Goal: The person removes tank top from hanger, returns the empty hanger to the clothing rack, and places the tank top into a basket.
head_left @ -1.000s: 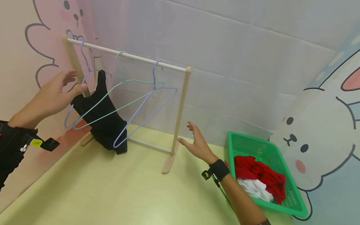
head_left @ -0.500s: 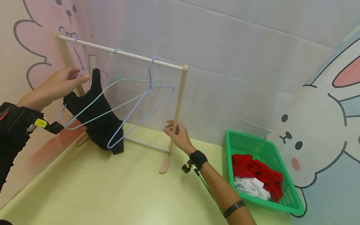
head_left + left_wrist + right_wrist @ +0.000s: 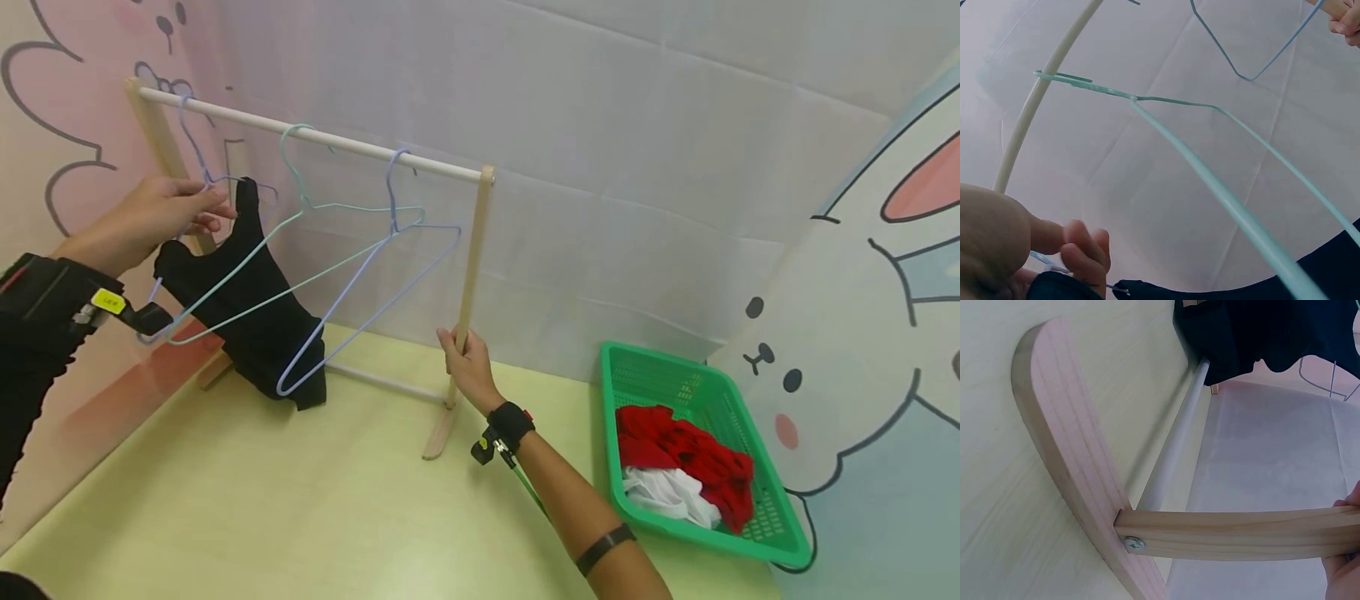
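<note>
My left hand (image 3: 161, 212) pinches the shoulder area of a purple clothes hanger (image 3: 195, 146) at the left end of the rack's white rail (image 3: 330, 140). On that hanger hangs a black sleeveless garment (image 3: 262, 333), one strap just beside my fingertips. The left wrist view shows thumb and fingers (image 3: 1085, 256) brought together, with part of the hanger hidden behind them. Lower right, my right hand (image 3: 472, 375) grips the wooden post (image 3: 474, 250) of the rack. In the right wrist view its fingers wrap that post (image 3: 1241, 534) above the foot (image 3: 1075, 450).
A mint-green hanger (image 3: 1204, 172) and another purple hanger (image 3: 392, 200) hang bare on the rail, overlapping in front of the garment. On the right stands a green basket (image 3: 663, 356) with red cloth (image 3: 686, 454) and white cloth (image 3: 667, 493). Walls close off the back and left.
My right hand has moved left and closed around the post. My left hand has reached in to the left hanger, its fingers curling together. The view has shifted slightly.
</note>
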Demonstrator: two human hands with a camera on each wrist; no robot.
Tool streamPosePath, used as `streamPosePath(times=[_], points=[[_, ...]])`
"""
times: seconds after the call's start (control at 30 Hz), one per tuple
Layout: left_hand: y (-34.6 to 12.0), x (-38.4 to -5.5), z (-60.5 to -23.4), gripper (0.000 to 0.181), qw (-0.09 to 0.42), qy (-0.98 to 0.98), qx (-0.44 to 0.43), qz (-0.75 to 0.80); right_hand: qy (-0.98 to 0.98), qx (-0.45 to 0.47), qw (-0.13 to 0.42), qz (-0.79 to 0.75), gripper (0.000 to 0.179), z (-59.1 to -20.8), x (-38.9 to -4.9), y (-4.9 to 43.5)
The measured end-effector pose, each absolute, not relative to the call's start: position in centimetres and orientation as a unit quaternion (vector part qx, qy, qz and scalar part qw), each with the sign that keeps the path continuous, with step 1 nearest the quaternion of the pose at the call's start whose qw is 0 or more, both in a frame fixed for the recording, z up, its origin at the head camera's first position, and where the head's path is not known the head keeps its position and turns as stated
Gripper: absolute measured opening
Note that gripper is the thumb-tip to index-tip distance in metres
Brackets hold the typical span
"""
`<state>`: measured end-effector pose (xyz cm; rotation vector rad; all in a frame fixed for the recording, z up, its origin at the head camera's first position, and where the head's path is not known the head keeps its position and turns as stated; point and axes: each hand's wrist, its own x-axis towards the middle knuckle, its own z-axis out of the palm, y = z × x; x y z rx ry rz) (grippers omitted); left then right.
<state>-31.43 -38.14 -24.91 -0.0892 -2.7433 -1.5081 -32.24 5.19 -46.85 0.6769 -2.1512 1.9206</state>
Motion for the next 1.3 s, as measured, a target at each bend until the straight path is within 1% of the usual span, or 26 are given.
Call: streamPosePath(times=[0.1,0.2,0.4,0.6,0.73,0.93,1.07,1.3], points=[[-38.2,-31.7,-24.9,0.049,0.013,-0.872,-0.022,-0.488,-0.724,0.223,0.092,0.646,0.032,-46.8,-32.1,5.0],[-38.2,-31.8,-25.0,0.042,0.013,-0.875,-0.015,-0.483,-0.727,0.218,0.094,0.644,0.031,-46.8,-32.0,4.8],[-38.3,-31.2,-25.5,0.044,0.026,-0.872,-0.004,-0.488,-0.733,0.206,0.097,0.641,0.031,-47.1,-31.9,4.3],[-38.3,-30.7,-25.6,0.032,0.055,-0.852,0.007,-0.520,-0.735,0.194,0.095,0.642,0.034,-47.2,-31.8,3.7],[-38.3,-30.2,-25.6,0.031,0.065,-0.852,0.015,-0.520,-0.735,0.200,0.091,0.642,0.036,-46.2,-31.2,3.5],[-38.5,-29.5,-25.6,0.026,0.072,-0.844,0.010,-0.532,-0.736,0.202,0.088,0.640,0.036,-44.1,-29.3,3.5],[-38.3,-29.1,-25.4,0.025,0.069,-0.827,-0.001,-0.557,-0.737,0.202,0.091,0.638,0.037,-44.0,-29.2,3.6],[-37.9,-28.6,-25.0,0.024,0.083,-0.846,0.002,-0.527,-0.737,0.205,0.091,0.637,0.036,-44.1,-29.3,3.5]])
